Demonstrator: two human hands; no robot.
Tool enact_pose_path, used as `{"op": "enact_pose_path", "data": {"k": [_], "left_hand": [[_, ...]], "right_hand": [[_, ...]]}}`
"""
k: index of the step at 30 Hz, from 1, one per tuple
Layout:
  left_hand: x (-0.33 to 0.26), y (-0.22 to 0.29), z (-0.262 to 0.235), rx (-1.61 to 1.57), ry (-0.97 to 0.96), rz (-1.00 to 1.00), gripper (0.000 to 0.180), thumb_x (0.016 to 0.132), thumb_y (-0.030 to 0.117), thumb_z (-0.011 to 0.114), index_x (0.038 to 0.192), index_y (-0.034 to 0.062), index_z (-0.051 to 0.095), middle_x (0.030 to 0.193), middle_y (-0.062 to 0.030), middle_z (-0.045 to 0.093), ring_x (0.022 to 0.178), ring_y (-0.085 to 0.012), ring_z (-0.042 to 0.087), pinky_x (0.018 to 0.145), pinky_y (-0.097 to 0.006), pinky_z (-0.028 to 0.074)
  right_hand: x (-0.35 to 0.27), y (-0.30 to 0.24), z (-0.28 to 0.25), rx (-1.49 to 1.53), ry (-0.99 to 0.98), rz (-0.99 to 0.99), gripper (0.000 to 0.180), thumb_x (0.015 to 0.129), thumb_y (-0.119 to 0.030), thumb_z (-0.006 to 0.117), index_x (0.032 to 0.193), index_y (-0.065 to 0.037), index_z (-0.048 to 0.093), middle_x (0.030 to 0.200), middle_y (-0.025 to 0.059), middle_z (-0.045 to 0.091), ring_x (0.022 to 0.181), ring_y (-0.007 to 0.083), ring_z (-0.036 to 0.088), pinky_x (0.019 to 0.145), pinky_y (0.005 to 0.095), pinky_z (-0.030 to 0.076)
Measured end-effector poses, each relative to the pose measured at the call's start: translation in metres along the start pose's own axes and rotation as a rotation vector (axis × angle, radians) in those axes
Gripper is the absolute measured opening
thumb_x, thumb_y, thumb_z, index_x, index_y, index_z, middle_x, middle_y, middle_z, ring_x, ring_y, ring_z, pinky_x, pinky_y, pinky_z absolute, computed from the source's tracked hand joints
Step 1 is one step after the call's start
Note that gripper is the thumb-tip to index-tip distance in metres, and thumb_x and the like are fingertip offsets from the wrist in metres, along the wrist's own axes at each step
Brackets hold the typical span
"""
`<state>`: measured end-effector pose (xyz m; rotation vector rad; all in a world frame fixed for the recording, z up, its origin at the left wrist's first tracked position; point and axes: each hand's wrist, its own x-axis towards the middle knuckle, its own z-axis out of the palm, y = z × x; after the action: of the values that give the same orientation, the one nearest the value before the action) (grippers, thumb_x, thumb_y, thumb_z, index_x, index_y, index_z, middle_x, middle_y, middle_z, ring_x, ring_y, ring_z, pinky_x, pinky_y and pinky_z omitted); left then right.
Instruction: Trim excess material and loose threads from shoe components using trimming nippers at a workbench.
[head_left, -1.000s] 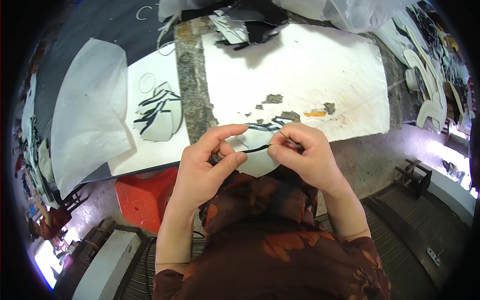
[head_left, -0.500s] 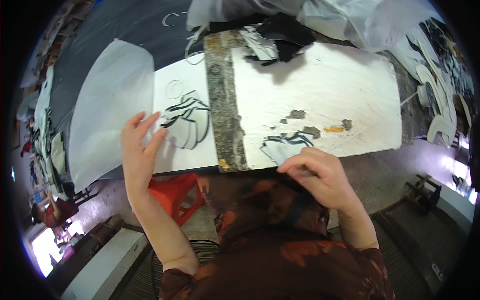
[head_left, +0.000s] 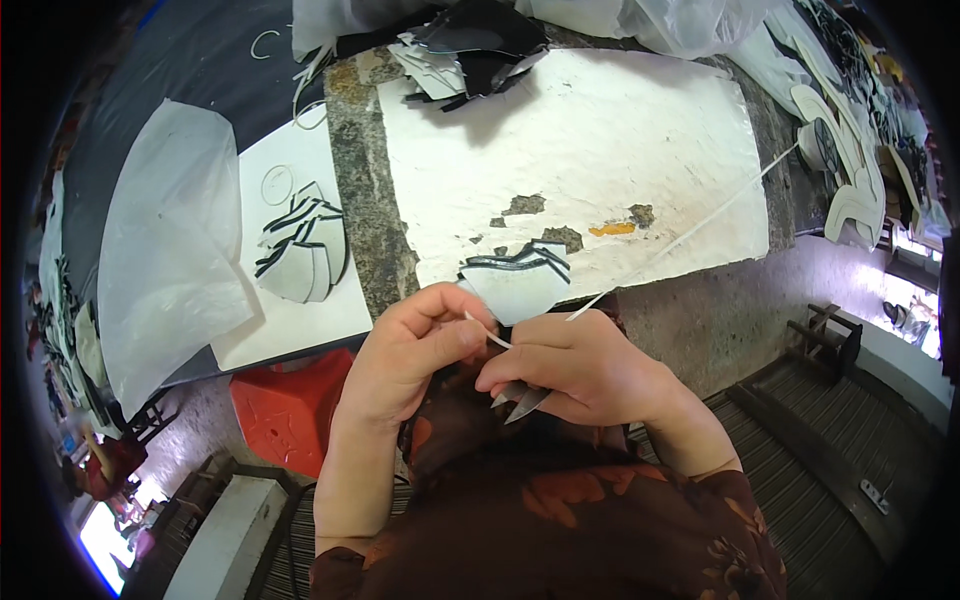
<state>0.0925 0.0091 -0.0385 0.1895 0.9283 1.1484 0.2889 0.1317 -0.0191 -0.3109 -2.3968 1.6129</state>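
Head view: left hand [head_left: 405, 365] and right hand [head_left: 570, 365] pinched thin white thread [head_left: 488, 335], just below white black-striped fabric piece [head_left: 518, 282] at frame centre; right also gripped scissors [head_left: 520, 400].

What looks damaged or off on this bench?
The white bench cover is worn through near its front edge: bare patches and an orange spot just behind the striped white piece. Nothing spilled.

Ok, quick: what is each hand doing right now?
Left hand: closed, pinching a thin white cord.
Right hand: closed on the same cord, small metal scissors in its palm.
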Motion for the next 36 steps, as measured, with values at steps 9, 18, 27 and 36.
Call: {"op": "enact_pose_path", "data": {"k": [9, 18, 27, 36], "left_hand": [[-0.008, -0.02, 0.004, 0.172, 0.19, 0.109, 0.009, 0.096, 0.006, 0.075, 0.098, 0.0025, 0.067, 0.09, 0.0016, 0.069, 0.082, -0.0022, 0.06, 0.074, -0.019, 0.048], [-0.004, -0.024, 0.002, 0.858, 0.243, 0.598, 0.023, 0.085, 0.006, 0.08, 0.107, 0.0068, 0.075, 0.096, -0.0059, 0.071, 0.087, -0.0227, 0.065, 0.08, -0.033, 0.05], [0.001, -0.051, -0.006, 1.617, 0.403, 0.842, 0.04, 0.079, 0.015, 0.082, 0.119, 0.0117, 0.076, 0.123, 0.0003, 0.065, 0.109, -0.0229, 0.057, 0.093, -0.042, 0.042], [0.003, -0.051, -0.004, 1.611, 0.399, 0.856, 0.038, 0.079, 0.015, 0.081, 0.116, 0.011, 0.076, 0.125, 0.0001, 0.065, 0.111, -0.0229, 0.057, 0.095, -0.042, 0.041]], "right_hand": [[-0.01, 0.001, 0.01, 0.27, 0.085, 0.198, 0.023, 0.091, -0.002, 0.073, 0.113, -0.008, 0.068, 0.088, 0.0036, 0.071, 0.077, 0.0164, 0.07, 0.07, 0.031, 0.055], [0.002, 0.004, 0.004, 0.381, 0.202, 0.493, 0.005, 0.102, -0.007, 0.068, 0.104, -0.002, 0.067, 0.088, -0.0026, 0.064, 0.081, 0.0039, 0.057, 0.073, 0.0225, 0.048], [0.034, 0.01, 0.012, 0.157, 0.261, 0.401, 0.011, 0.097, -0.012, 0.069, 0.1, -0.003, 0.064, 0.087, 0.0125, 0.065, 0.078, 0.0283, 0.065, 0.07, 0.0337, 0.051], [0.041, 0.023, 0.029, -0.278, 0.328, 0.38, 0.011, 0.093, -0.01, 0.067, 0.096, -0.004, 0.057, 0.083, 0.0133, 0.065, 0.077, 0.0354, 0.066, 0.064, 0.0441, 0.052]]}}
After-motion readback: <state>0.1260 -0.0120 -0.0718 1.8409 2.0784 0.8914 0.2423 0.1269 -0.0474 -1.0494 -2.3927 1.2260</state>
